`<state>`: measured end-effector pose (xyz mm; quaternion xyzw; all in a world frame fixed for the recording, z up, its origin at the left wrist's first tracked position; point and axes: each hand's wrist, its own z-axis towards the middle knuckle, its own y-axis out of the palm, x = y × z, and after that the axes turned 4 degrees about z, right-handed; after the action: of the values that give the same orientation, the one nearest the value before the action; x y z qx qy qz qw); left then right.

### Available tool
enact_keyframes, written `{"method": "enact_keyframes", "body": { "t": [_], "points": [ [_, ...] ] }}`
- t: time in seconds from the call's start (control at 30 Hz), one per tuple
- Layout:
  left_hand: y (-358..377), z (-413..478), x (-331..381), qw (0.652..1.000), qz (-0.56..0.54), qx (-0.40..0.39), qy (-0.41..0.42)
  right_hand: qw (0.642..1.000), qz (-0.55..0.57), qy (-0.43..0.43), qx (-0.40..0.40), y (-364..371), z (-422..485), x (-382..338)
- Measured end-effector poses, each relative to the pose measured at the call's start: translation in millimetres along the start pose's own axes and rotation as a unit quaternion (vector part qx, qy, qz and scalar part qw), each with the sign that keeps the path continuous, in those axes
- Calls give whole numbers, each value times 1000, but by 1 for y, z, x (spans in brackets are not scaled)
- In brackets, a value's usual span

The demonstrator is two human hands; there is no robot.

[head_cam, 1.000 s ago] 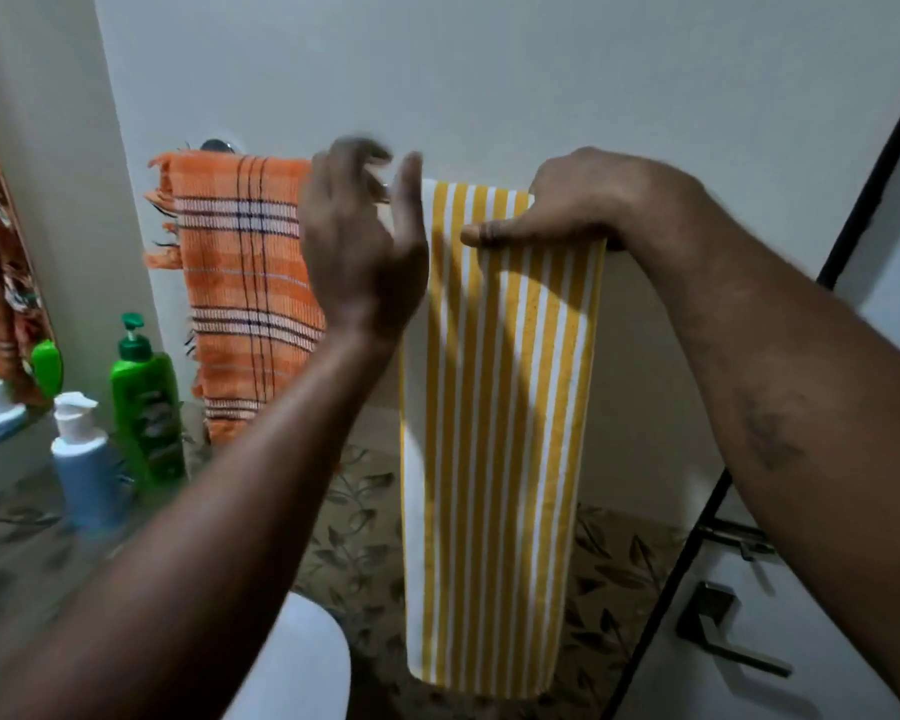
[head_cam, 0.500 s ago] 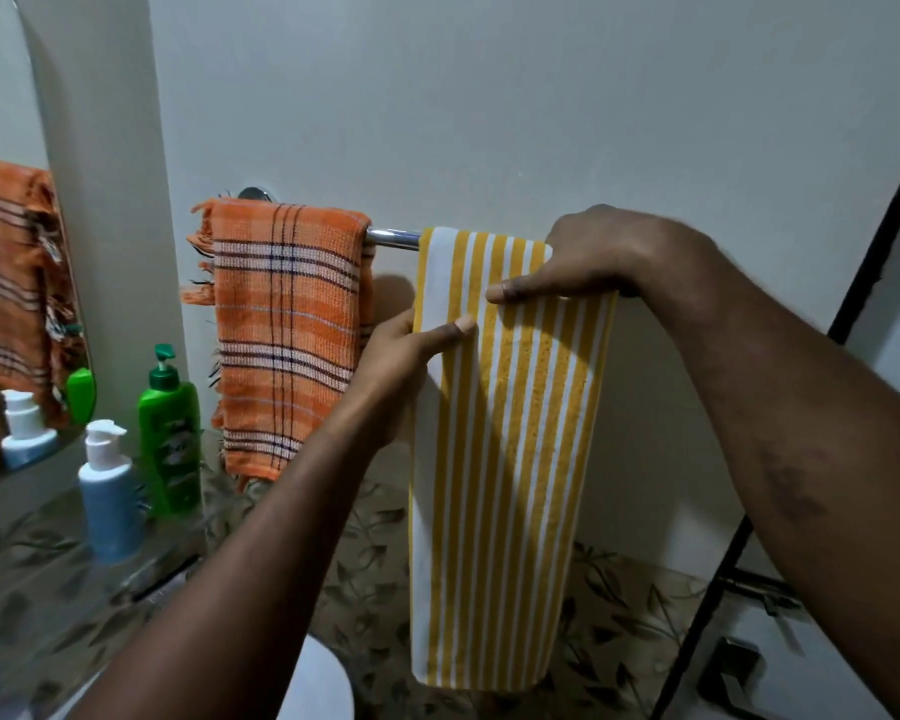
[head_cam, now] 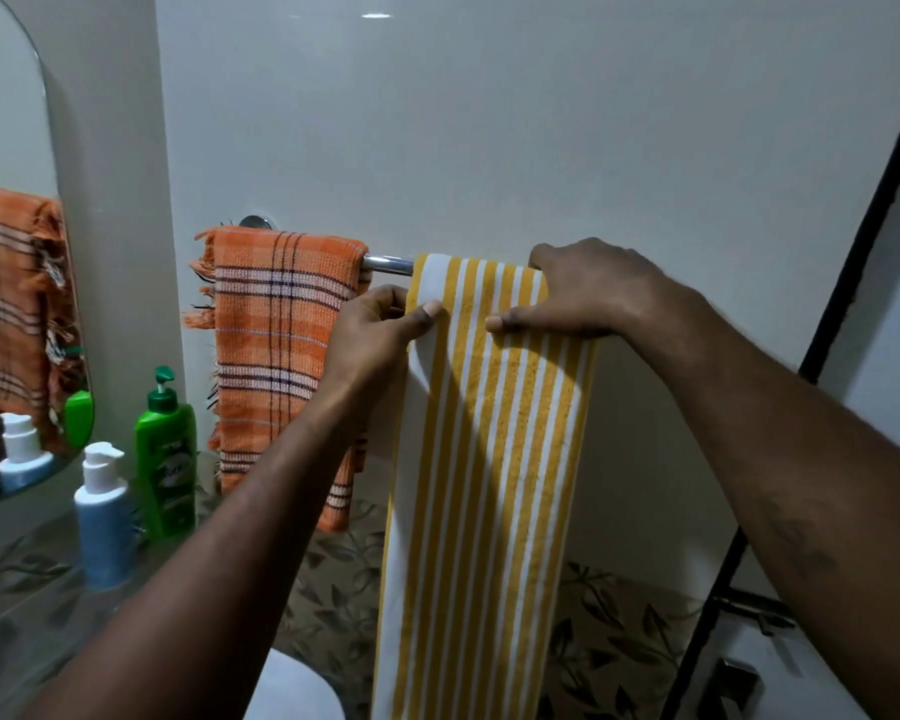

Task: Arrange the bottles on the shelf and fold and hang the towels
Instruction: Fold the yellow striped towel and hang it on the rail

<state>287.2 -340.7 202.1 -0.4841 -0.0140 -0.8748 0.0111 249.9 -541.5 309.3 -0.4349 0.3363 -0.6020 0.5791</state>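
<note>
A folded yellow-and-white striped towel [head_cam: 484, 485] hangs over the chrome towel bar [head_cam: 388, 264]. My left hand [head_cam: 372, 337] pinches the towel's left edge near the top, thumb on the front. At the towel's upper right, my right hand [head_cam: 588, 291] grips it over the bar, thumb across the stripes. To the left on the same bar hangs an orange plaid towel [head_cam: 281, 356]. A green pump bottle [head_cam: 166, 459] and a blue pump bottle with a white cap [head_cam: 104, 522] stand on the patterned shelf [head_cam: 17, 615] at the left.
A mirror [head_cam: 11, 304] at the far left reflects the orange towel and bottles. A black door frame [head_cam: 853, 283] runs down the right side with a metal handle [head_cam: 733, 688] below. A white rounded fixture [head_cam: 292, 693] sits at the bottom centre.
My left hand came down from above the bar and took hold of the striped towel's left edge. My right hand stayed on the towel's top right. The view tilted upward.
</note>
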Motion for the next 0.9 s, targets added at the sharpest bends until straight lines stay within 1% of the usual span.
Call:
{"method": "enact_keyframes", "body": {
  "t": [0.03,0.1,0.13,0.17,0.2,0.3,0.37,0.4,0.43,0.47,0.5,0.53,0.57,0.6,0.63,0.67,0.7,0.73,0.77,0.8,0.9],
  "points": [
    [0,1,1,1000,-2,-1,-1,998,-10,-22,62,4,-5,-1],
    [0,5,5,1000,-12,-10,-8,981,5,-84,175,10,-18,-7],
    [0,7,7,1000,-21,-12,-17,974,14,-109,198,15,-23,-11],
    [1,9,8,999,-35,-10,-29,974,15,-120,191,18,-27,-15],
    [1,10,10,998,-51,-6,-43,980,8,-115,162,21,-29,-18],
    [1,15,14,997,-59,4,-53,992,-39,-74,90,22,-25,-21],
    [1,17,18,998,-47,1,-46,996,-27,-61,51,12,-19,-22],
    [2,17,20,998,-47,-1,-47,997,-1,-62,39,7,-16,-21],
    [3,17,21,998,-46,-2,-50,995,42,-69,52,3,-17,-18],
    [3,17,23,998,-44,-2,-53,986,98,-83,108,4,-21,-14],
    [4,17,24,998,-40,-2,-53,958,154,-98,220,8,-30,-10],
    [4,17,24,998,-39,-1,-52,905,210,-96,357,21,-41,-5],
    [4,18,24,998,-39,-1,-52,841,267,-64,467,38,-56,-2],
    [4,18,25,998,-40,0,-54,794,327,-9,513,58,-72,-2],
    [3,18,27,997,-44,2,-57,780,394,52,484,77,-84,-5],
    [2,18,27,997,-49,4,-61,788,462,111,392,95,-91,-10],
    [2,17,27,997,-53,4,-63,797,517,154,272,109,-95,-16],
    [3,16,26,996,-56,2,-64,792,557,172,180,121,-96,-22],
    [3,16,26,996,-57,2,-66,781,584,174,139,128,-96,-25],
    [4,15,26,996,-58,1,-65,764,607,171,136,129,-94,-26],
    [1,14,25,995,-76,-15,-66,685,699,140,152,114,-89,-29]
  ]
}}
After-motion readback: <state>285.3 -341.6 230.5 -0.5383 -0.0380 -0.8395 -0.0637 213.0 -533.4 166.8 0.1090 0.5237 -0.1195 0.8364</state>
